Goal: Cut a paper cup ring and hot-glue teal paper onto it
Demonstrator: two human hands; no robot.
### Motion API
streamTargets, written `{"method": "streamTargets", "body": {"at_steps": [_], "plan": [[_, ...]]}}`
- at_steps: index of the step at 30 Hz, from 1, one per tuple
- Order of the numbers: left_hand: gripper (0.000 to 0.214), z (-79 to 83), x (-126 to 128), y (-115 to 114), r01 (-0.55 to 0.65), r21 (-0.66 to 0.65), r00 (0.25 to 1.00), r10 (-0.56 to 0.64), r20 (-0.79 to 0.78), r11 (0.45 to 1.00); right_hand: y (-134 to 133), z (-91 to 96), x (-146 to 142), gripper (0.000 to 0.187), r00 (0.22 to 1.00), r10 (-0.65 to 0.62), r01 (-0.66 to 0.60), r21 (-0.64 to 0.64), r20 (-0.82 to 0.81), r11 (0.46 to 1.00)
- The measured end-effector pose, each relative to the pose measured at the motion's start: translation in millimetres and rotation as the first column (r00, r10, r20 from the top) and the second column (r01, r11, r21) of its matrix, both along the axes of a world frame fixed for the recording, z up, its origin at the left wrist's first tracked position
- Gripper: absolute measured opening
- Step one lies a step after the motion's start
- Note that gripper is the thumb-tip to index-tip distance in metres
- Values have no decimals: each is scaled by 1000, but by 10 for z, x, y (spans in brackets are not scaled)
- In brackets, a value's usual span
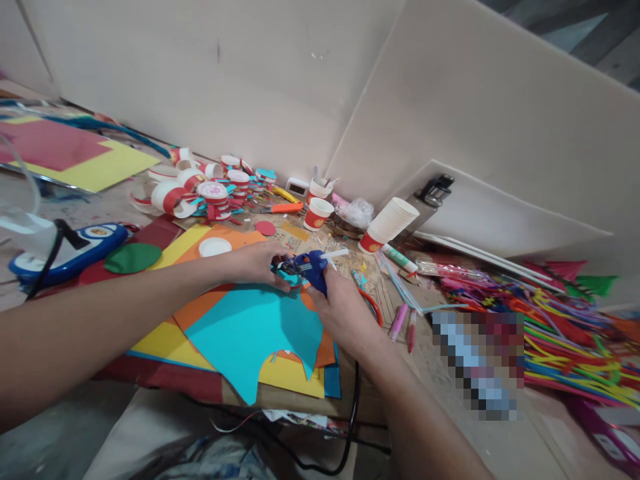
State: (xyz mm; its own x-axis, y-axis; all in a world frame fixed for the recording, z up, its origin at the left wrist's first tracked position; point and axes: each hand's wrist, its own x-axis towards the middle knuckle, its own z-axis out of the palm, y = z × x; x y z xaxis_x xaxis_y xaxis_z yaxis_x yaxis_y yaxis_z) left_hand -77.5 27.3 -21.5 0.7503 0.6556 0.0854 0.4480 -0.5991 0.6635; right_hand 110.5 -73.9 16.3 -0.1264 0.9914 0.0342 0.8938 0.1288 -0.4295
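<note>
My right hand [340, 303] is wrapped round a blue hot glue gun [314, 267], with a white glue stick [335, 254] jutting from its back. The gun's front end points left, towards my left hand [260, 263]. Curled fingers of my left hand hold a small dark and turquoise craft piece [287, 275]; its shape is partly hidden by the fingers and the gun. Beneath both hands lies a cut turquoise paper sheet [255, 327], over orange paper [187, 320] and yellow paper [163, 343]. A white paper disc [215, 247] rests just beyond my left wrist.
Several decorated cup pieces [215, 193] crowd the back left. A leaning stack of paper cups [390, 223] stands at back right, near a metal flask [435, 193]. Coloured pipe cleaners [560, 347] spread on the right. A black cable [356, 400] hangs over the front edge.
</note>
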Motion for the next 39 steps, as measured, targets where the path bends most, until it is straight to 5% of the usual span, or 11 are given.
{"method": "streamTargets", "body": {"at_steps": [24,39], "plan": [[46,-13,-14,6,1,28,1000,-1,-15,1000,-122,165,14,35,958,-70,83,-37,277,996],[42,-41,3,24,26,30,999,-27,31,999,-26,40,-80,34,977,-30,29,7,210,1000]]}}
